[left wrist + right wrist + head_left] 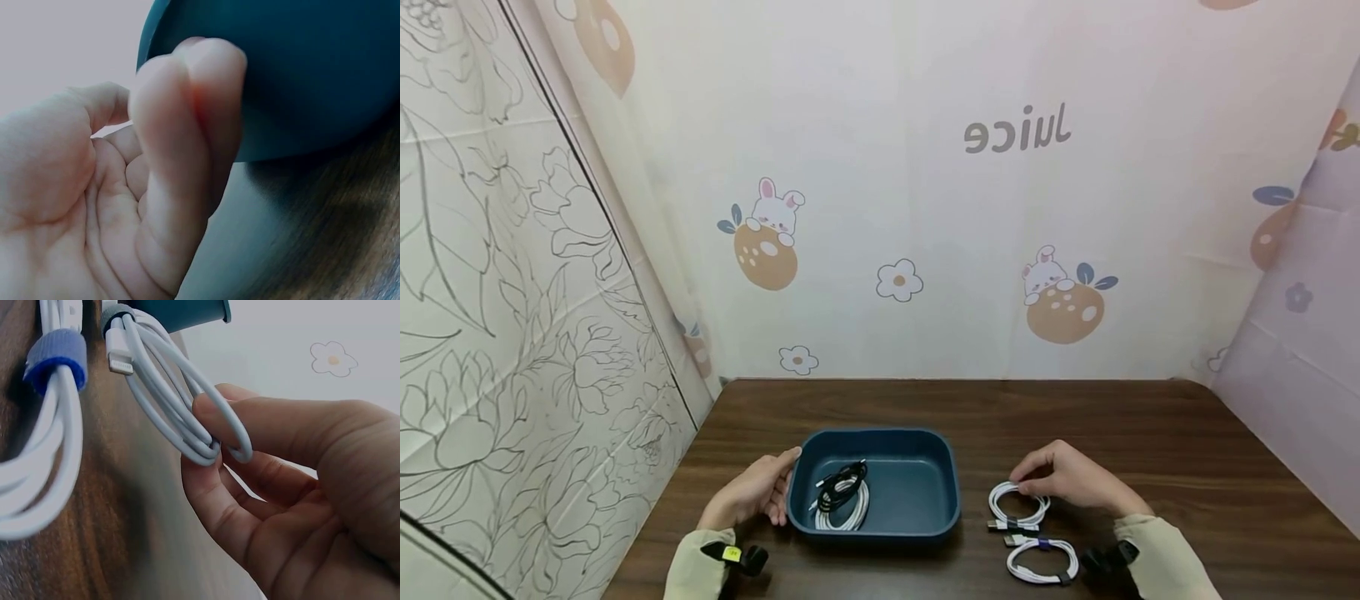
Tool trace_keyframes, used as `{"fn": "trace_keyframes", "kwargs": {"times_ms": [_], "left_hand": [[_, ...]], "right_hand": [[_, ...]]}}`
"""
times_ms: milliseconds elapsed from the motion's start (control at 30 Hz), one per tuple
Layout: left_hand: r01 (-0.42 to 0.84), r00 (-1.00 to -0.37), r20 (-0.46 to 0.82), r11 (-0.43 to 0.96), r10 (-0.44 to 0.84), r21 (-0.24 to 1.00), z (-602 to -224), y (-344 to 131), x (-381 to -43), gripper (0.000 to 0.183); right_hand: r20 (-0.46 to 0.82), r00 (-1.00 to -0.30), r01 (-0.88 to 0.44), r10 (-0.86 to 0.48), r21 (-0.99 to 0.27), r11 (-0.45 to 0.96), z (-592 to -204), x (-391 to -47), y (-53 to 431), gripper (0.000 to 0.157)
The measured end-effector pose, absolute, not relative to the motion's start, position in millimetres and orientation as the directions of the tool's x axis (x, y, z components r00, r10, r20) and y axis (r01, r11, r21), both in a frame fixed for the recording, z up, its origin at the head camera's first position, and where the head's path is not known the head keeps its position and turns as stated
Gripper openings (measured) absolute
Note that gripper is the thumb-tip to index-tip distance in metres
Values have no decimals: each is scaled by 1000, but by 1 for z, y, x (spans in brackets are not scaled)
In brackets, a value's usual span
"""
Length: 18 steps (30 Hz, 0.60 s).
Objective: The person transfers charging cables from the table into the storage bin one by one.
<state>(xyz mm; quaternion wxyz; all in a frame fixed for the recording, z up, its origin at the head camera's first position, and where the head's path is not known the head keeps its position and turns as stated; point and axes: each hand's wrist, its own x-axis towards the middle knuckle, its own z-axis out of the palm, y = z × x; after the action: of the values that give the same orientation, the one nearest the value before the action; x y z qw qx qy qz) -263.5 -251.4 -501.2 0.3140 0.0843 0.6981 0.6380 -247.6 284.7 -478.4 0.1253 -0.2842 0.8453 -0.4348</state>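
My right hand (1075,479) pinches the far edge of a coiled white charging cable (1000,500) between thumb and fingers. In the right wrist view, this cable (169,394) has a grey strap and a small metal plug. A second coiled white cable (1021,575) with a blue strap (59,356) lies on the table, nearer me. My left hand (752,492) touches the left side of a dark blue plastic bin (951,483), its fingers fairly straight. Inside the bin, at the left, a coiled black cable (842,487) lies over a coiled white cable (857,517).
The brown wooden table (1075,408) reaches back to a patterned cloth (895,333). More cloth hangs along the left side (512,333) and the right side (1300,350).
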Motion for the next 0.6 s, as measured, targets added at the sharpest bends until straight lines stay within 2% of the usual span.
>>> {"fn": "trace_keyframes", "kwargs": {"times_ms": [600], "left_hand": [[-298, -784, -348, 179, 515, 938, -499, -253, -261, 64]], "right_hand": [[67, -803, -389, -592, -811, 436, -472, -247, 283, 14]]}}
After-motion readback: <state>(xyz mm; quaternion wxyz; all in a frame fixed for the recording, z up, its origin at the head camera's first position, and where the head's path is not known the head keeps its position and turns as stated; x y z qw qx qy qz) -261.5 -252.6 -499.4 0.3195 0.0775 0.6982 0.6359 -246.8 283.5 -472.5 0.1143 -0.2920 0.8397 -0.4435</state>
